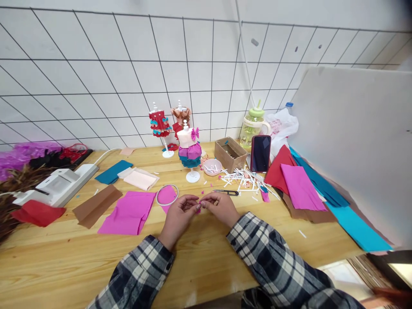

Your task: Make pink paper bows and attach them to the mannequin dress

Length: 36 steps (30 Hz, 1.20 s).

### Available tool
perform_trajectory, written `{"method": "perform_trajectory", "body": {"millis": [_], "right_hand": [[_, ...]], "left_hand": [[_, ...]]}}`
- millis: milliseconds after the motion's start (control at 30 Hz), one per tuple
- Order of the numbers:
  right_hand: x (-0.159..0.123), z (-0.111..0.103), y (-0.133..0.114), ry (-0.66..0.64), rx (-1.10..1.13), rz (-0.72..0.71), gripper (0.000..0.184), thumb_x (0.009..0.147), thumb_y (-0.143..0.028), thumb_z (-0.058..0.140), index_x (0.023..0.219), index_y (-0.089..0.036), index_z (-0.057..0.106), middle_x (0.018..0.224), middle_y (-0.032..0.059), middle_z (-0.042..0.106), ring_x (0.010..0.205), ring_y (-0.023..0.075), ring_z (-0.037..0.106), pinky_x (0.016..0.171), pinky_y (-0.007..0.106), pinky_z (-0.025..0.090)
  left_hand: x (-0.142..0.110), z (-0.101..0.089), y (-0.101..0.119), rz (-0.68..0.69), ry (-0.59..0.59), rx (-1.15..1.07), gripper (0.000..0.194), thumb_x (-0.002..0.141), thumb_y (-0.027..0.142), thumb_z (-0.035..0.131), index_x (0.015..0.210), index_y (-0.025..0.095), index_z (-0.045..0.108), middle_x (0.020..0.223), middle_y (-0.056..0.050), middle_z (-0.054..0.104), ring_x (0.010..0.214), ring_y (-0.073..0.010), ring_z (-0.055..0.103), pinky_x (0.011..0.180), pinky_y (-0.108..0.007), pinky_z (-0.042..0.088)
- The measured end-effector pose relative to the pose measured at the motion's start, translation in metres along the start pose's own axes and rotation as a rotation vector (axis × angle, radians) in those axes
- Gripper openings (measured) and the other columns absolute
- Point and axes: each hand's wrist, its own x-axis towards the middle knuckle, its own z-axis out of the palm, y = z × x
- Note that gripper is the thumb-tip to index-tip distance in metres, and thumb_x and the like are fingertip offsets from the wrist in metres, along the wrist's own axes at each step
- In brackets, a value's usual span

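My left hand (180, 216) and my right hand (222, 207) meet over the table, fingertips pinched together on a small magenta paper piece (198, 210), mostly hidden by the fingers. Just beyond them lie thread snips (227, 192) with a dark handle. Left of my left hand a roll of tape (156, 199) rests over magenta crepe paper, beside a larger magenta sheet (128, 214). Straight ahead stands a mini dress form (189, 148) in a pale top with a magenta bow and a magenta and teal skirt. Two more dress forms, one in red (159, 124), stand behind it.
White paper strips (241, 179) are heaped by a pink dish (212, 166), a cardboard box (230, 153) and a propped phone (260, 153). Coloured sheets (302, 186) lie at right, near a white board (357, 150). A power strip (61, 184) sits at left. A green-lidded bottle (252, 128) stands behind.
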Motion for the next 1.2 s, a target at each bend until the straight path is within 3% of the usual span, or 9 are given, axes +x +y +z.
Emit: {"method": "perform_trajectory", "body": {"millis": [100,200,300,700,900,1033,1200], "right_hand": [[0.002,-0.002,0.004,0.018,0.031,0.048,0.016,0.077,-0.031,0.064,0.079,-0.017,0.072,0.073,0.0025,0.070,0.062,0.0134,0.058,0.059,0.025,0.046],[0.003,-0.002,0.007,0.074,0.103,0.074,0.018,0.077,-0.033,0.064,0.082,-0.017,0.070,0.074,0.0033,0.070,0.063,0.0137,0.059,0.060,0.026,0.046],[0.003,-0.001,0.008,0.081,0.148,0.063,0.019,0.076,-0.035,0.065,0.083,-0.017,0.069,0.076,0.0036,0.070,0.066,0.0147,0.061,0.064,0.027,0.048],[0.003,0.000,0.007,0.078,0.136,0.047,0.019,0.077,-0.036,0.062,0.079,-0.017,0.062,0.072,0.0013,0.064,0.063,0.0121,0.055,0.061,0.025,0.046],[0.000,0.001,0.002,0.077,0.088,0.074,0.028,0.077,-0.040,0.064,0.091,-0.017,0.068,0.077,0.0022,0.067,0.062,0.0117,0.054,0.060,0.025,0.045],[0.000,0.003,0.003,0.098,0.140,0.090,0.021,0.073,-0.033,0.065,0.085,-0.016,0.069,0.077,0.0032,0.069,0.063,0.0123,0.057,0.061,0.025,0.047],[0.001,0.001,0.004,0.036,0.179,0.185,0.020,0.076,-0.032,0.060,0.085,-0.016,0.069,0.070,0.0017,0.066,0.052,0.0103,0.052,0.050,0.023,0.043]], "left_hand": [[-0.001,0.000,0.002,-0.002,0.006,0.018,0.042,0.070,0.041,0.073,0.102,0.017,0.061,0.081,-0.003,0.070,0.074,-0.0175,0.067,0.072,-0.031,0.054],[-0.001,0.000,0.008,-0.034,-0.017,0.120,0.036,0.069,0.044,0.073,0.093,0.017,0.068,0.090,-0.007,0.073,0.083,-0.0210,0.068,0.078,-0.032,0.053],[-0.002,0.001,0.013,-0.054,-0.044,0.205,0.031,0.070,0.045,0.072,0.084,0.017,0.072,0.088,-0.008,0.075,0.084,-0.0233,0.068,0.078,-0.032,0.052],[-0.003,-0.003,0.011,-0.056,0.014,0.080,0.028,0.071,0.043,0.070,0.079,0.016,0.071,0.081,-0.006,0.075,0.079,-0.0217,0.067,0.077,-0.031,0.051],[-0.003,-0.002,0.010,-0.016,0.026,0.166,0.029,0.071,0.045,0.069,0.079,0.017,0.070,0.079,-0.005,0.074,0.077,-0.0213,0.066,0.074,-0.031,0.050],[-0.002,-0.002,0.010,-0.014,0.007,0.190,0.029,0.072,0.045,0.068,0.079,0.017,0.071,0.081,-0.006,0.074,0.079,-0.0218,0.066,0.075,-0.031,0.050],[-0.003,-0.002,0.010,-0.030,0.015,0.183,0.029,0.071,0.045,0.069,0.080,0.017,0.071,0.081,-0.006,0.074,0.079,-0.0218,0.066,0.075,-0.031,0.050]]}}
